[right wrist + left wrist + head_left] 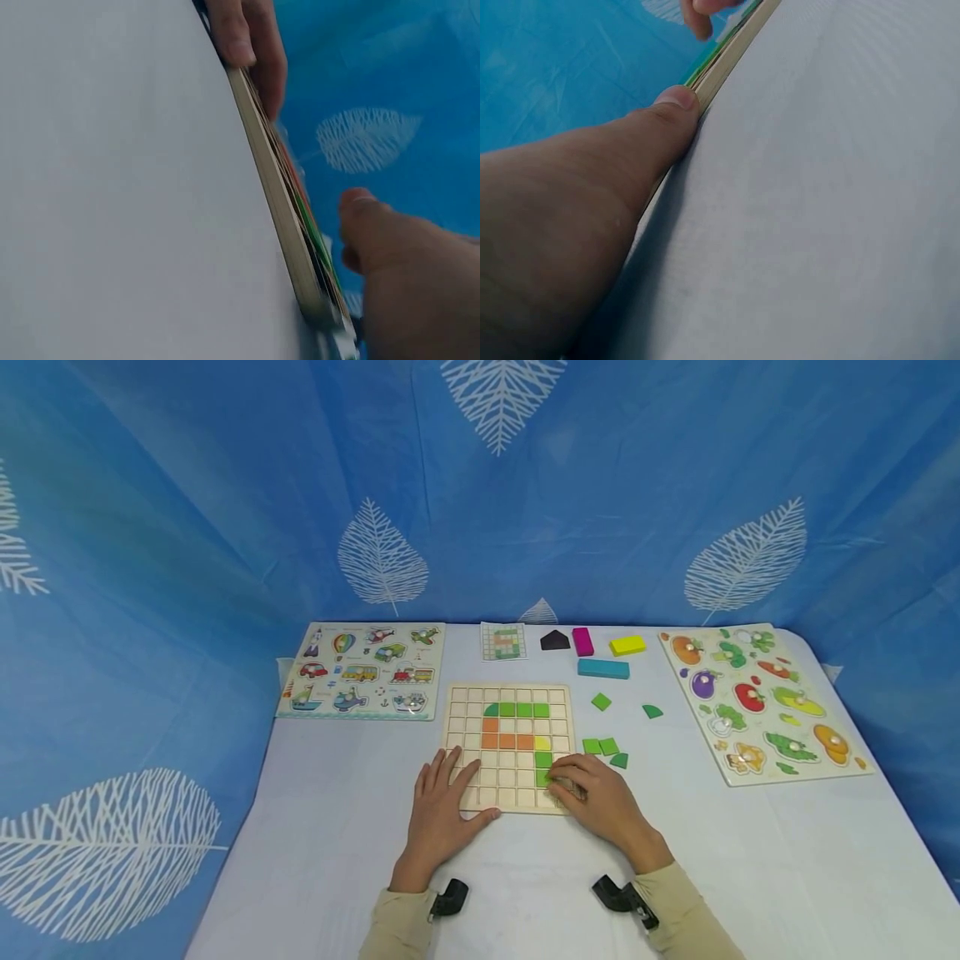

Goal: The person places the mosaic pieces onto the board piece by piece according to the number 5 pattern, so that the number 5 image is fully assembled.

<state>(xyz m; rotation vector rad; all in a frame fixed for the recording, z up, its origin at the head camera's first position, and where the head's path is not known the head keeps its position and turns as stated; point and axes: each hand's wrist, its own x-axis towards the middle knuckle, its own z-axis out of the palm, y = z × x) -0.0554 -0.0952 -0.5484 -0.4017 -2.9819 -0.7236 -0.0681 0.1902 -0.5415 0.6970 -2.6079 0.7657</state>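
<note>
A wooden grid board (pixel 507 797) lies flat on the table, with green, orange and yellow tiles set in some cells. My left hand (pixel 441 818) rests with spread fingers over its left front corner; in the left wrist view the thumb (pixel 676 101) presses the front edge. At the board's right side, the thumb and index finger of my right hand (pixel 603 802) come together at a green square tile (pixel 542 778) in the lower right cells. The right wrist view shows that hand's thumb (pixel 364 214) above the board, with its fingertips mostly hidden.
Loose green squares (pixel 592 747) and quarter-round green pieces (pixel 618 761) lie right of the board. Behind stand a pattern card (pixel 504 642), a black block (pixel 555 641), a magenta block (pixel 582 642), a yellow block (pixel 627 646) and a teal block (pixel 603 669). A vehicle puzzle (pixel 360 672) and vegetable puzzle (pixel 765 706) flank them.
</note>
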